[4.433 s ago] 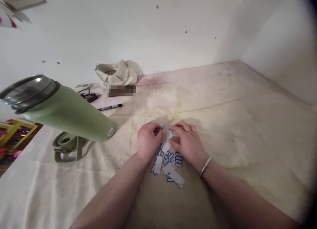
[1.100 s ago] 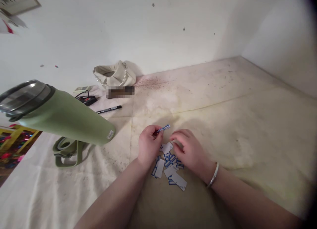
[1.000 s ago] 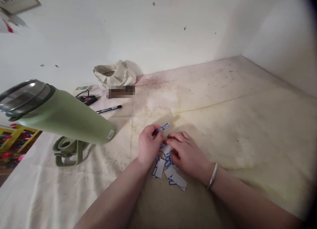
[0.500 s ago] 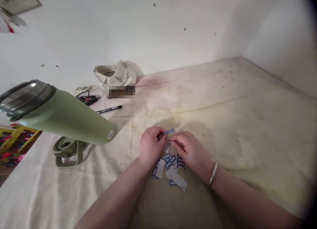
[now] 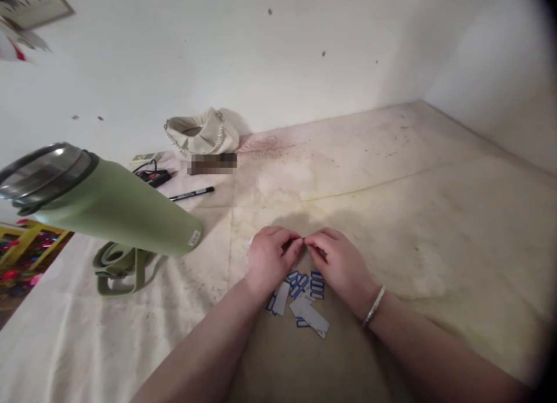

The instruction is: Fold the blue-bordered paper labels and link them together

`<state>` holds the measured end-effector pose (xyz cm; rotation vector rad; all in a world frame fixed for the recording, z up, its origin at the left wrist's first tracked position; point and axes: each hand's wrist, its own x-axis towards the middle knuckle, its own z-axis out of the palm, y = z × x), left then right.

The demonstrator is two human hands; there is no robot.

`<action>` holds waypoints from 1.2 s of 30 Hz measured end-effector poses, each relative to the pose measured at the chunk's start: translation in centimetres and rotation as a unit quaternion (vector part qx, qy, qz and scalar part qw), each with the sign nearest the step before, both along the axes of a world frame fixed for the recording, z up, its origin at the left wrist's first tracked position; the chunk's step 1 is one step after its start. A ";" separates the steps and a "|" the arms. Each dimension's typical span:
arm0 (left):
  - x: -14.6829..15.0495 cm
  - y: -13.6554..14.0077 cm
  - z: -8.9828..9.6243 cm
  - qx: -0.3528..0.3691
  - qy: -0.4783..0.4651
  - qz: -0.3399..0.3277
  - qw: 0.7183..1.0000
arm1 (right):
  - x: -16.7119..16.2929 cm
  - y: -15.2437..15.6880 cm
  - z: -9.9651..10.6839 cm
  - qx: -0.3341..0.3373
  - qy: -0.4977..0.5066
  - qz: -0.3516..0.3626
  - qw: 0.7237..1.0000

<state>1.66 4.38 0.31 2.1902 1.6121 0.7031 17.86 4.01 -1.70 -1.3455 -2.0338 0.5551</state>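
My left hand (image 5: 270, 253) is closed in a pinch, its fingertips meeting those of my right hand (image 5: 338, 262), also pinched. Whatever lies between the fingertips is too small and hidden to make out. A sliver of something white (image 5: 250, 240) shows past the left hand's outer side. Below both hands lie several blue-edged strips (image 5: 299, 283), some overlapping. A white paper piece (image 5: 282, 298) rests over strips on the left, and a longer white paper piece (image 5: 314, 318) with faint print lies nearer to me.
A large green tumbler (image 5: 122, 202) stands at left, beside its green lid (image 5: 119, 269). Further back are a black pen (image 5: 191, 194), a dark cabled item (image 5: 156, 176), a blurred-out object (image 5: 212, 164) and a cream bag (image 5: 202, 130) against the wall. Wrinkled cloth (image 5: 435, 229) covers the table.
My hands have come together, fingertips now touching. The blue-and-white strip that stuck out of my left hand no longer shows there, and the white piece under the fingers is out of sight.
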 end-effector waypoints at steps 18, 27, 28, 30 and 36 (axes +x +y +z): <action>0.2 -0.1 -0.5 0.018 0.034 -0.013 0.999 | -0.2 0.2 -0.4 0.032 -0.019 -0.021 0.999; 0.1 -0.2 -0.6 0.012 -0.047 0.010 0.999 | -0.1 0.1 -0.2 0.010 0.042 -0.039 0.998; 0.1 -0.2 -0.6 0.005 -0.062 0.021 0.998 | -0.1 0.1 -0.2 0.005 0.054 -0.045 0.998; 0.2 -0.3 -0.6 -0.012 -0.081 0.043 0.996 | -0.2 0.0 -0.3 -0.012 0.080 -0.053 0.995; 0.1 -0.4 -0.8 -0.085 -0.139 0.045 0.986 | -0.4 -0.2 -0.3 -0.067 0.137 -0.068 0.986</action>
